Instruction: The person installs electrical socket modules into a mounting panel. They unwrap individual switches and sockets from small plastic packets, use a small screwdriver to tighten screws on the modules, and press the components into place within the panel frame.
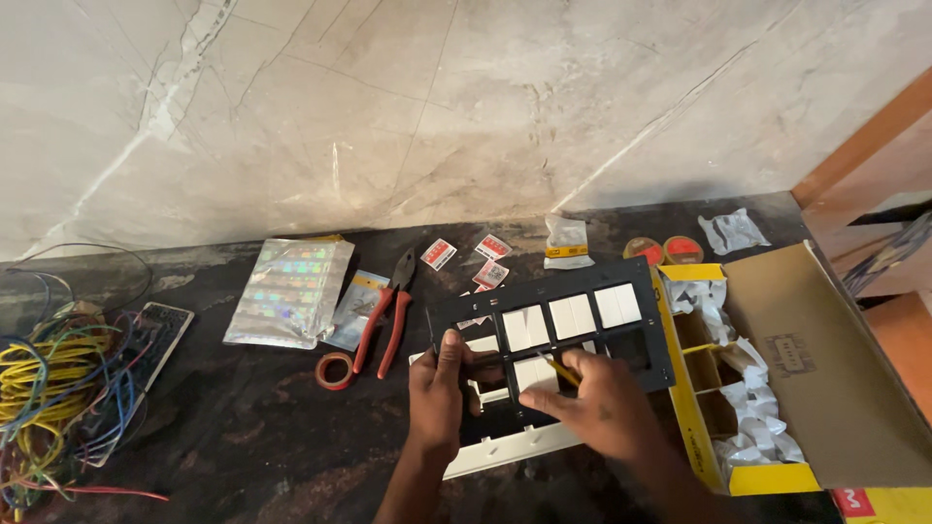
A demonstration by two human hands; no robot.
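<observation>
Dark counter [243,437]: left hand [437,388] grips black switch frame [549,325]; right hand [592,403] pinches yellow tool [561,370].

Bare counter is left at lower centre-left; passage is blocked left by tangled wires [49,388], right by the open box [777,369]

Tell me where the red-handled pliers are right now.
In the head view, the red-handled pliers lie on the dark counter, left of the black switch frame, with the red tape roll at their handle ends.
</observation>
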